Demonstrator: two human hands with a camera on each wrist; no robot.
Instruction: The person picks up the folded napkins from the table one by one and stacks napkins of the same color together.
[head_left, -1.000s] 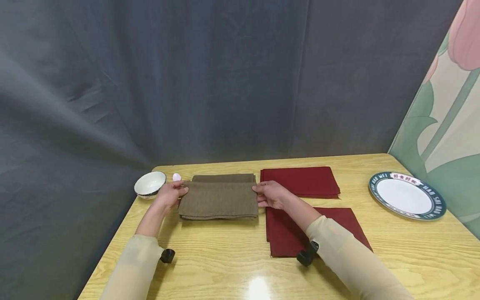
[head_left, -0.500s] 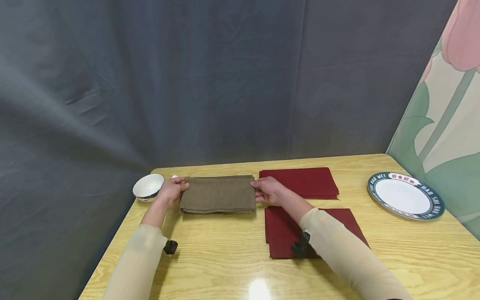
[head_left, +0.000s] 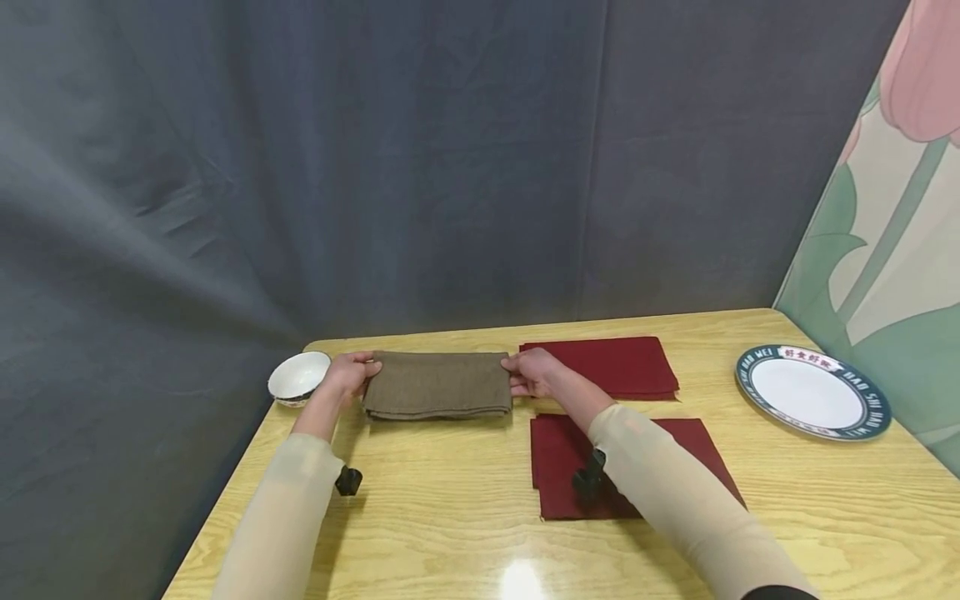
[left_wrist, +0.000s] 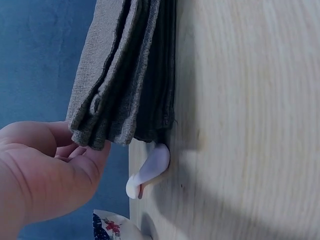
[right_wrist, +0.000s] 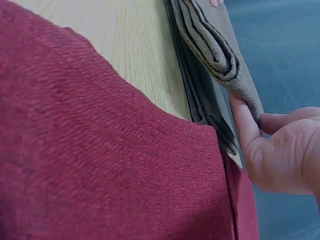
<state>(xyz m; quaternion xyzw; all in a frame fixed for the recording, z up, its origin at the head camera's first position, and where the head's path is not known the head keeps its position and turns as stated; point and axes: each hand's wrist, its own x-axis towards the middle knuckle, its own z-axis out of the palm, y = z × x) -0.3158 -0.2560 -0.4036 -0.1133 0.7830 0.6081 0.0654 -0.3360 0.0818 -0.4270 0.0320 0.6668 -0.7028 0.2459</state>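
A brown cloth [head_left: 437, 385], folded in several layers, lies at the far left of the wooden table [head_left: 450, 533]. My left hand [head_left: 348, 373] pinches its left end and my right hand [head_left: 528, 372] pinches its right end. In the left wrist view the left hand [left_wrist: 45, 170] holds the upper layers of the brown cloth [left_wrist: 125, 75] slightly raised. In the right wrist view the right hand [right_wrist: 280, 150] grips a raised fold of the brown cloth [right_wrist: 215, 50] above the lower layers.
Two dark red cloths lie right of the brown one, one far [head_left: 607, 367] and one near [head_left: 645, 467] under my right forearm. A white bowl [head_left: 298, 375] and a white spoon [left_wrist: 149, 170] sit at the far left corner. A blue-rimmed plate [head_left: 813, 392] lies at the right.
Both hands have moved away from me with the brown cloth's near layers, folding them over toward the far edge. The cloth now looks narrower front to back.
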